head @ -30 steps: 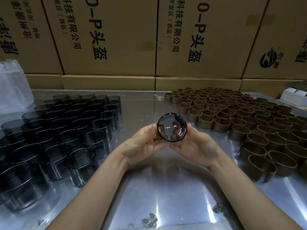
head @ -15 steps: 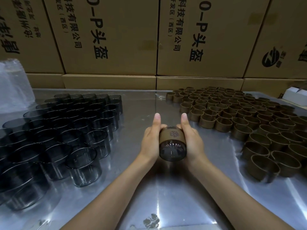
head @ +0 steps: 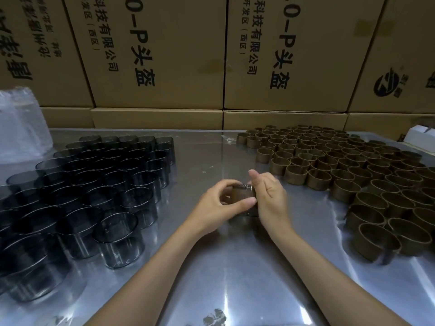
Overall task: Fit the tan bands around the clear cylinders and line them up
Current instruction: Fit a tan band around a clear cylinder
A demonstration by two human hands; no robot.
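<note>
Both hands, left hand (head: 217, 203) and right hand (head: 268, 196), clamp the tan-banded clear plastic cylinder (head: 243, 195) at surface centre. Uneven squeezing could skew the band; spare tan bands (head: 353, 175) wait at two o'clock.

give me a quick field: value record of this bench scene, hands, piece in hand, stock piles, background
left hand: grips the banded cylinder from the left, thumb across its front
right hand: holds the same piece from the right, thumb raised
banded cylinder: tan band around it, clear rim showing on top, held low over the table
clear cylinders: upright cluster, left side of table
tan bands: loose rings, clustered on the right
table: shiny metal top
cardboard boxes: stacked behind, printed text
plastic bag: far left
</note>
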